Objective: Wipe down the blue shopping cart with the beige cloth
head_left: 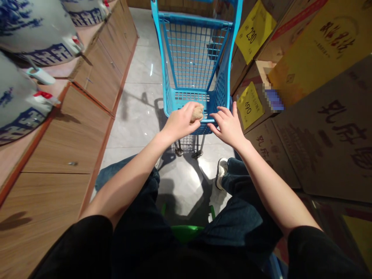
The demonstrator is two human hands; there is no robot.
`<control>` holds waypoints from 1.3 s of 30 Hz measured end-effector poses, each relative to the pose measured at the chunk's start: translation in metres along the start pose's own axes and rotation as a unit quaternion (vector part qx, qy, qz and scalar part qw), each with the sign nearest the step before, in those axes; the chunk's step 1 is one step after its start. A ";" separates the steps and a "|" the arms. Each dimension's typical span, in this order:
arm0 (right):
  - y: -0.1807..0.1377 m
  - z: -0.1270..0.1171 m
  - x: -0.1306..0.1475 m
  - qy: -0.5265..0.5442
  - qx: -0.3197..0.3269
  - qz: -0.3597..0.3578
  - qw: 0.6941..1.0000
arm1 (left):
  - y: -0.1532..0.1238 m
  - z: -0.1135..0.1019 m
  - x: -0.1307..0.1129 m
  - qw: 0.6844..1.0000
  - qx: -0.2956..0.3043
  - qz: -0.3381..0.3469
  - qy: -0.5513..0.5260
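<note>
A crumpled tan cloth (197, 113) is bunched in my left hand (181, 121), its fingers curled around it. This hand is at the near end of a blue plastic shopping cart (190, 54), over the basket's rim. My right hand (228, 124) is by the near right corner of the same basket, fingers spread and holding nothing. Its fingertips are close to the rim; whether they touch it I cannot tell. Through the basket's grid floor and walls the tiles show.
Wooden cabinets (69, 128) line the left side, with large blue-and-white jars (29, 23) on top. Stacked cartons (328, 139) with yellow price signs (251, 104) stand close on the right. A green seat edge (187, 232) shows between my legs, above the shiny tiled floor (136, 120).
</note>
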State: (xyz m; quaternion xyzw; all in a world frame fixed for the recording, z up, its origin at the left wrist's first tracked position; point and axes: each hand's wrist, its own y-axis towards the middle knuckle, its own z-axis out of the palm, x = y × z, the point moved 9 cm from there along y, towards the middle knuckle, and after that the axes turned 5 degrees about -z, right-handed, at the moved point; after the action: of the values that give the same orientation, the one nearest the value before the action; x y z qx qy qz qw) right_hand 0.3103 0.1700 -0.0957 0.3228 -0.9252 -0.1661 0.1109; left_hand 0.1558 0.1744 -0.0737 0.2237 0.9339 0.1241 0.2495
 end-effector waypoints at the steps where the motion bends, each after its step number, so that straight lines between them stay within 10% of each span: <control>1: 0.000 0.001 0.001 -0.001 -0.004 -0.003 1.000 | -0.004 0.002 -0.007 1.000 0.005 0.014 0.006; 6: 0.002 0.000 0.001 -0.015 -0.040 -0.021 0.999 | -0.020 0.007 -0.030 0.990 0.044 0.128 0.050; 13: 0.003 0.001 0.001 -0.013 -0.049 -0.022 0.998 | -0.010 -0.034 0.037 0.999 -0.025 -0.016 0.020; 21: 0.003 0.003 0.000 -0.026 -0.040 -0.002 0.999 | -0.019 -0.010 -0.004 0.994 0.035 0.096 0.045; 28: 0.003 0.002 0.001 -0.028 -0.029 -0.007 0.999 | -0.013 -0.033 0.036 0.998 -0.040 -0.003 0.057; 34: 0.003 0.002 0.002 -0.036 -0.016 0.000 0.999 | -0.021 -0.015 0.008 0.992 0.027 0.101 0.071; 39: 0.003 0.003 0.002 -0.039 -0.002 -0.001 0.999 | -0.015 -0.033 0.036 0.997 -0.009 0.025 0.067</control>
State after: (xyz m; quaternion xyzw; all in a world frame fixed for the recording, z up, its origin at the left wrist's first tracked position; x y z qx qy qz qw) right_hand 0.3064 0.1721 -0.0965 0.3163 -0.9282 -0.1809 0.0750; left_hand 0.1052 0.1744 -0.0658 0.2360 0.9417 0.1532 0.1847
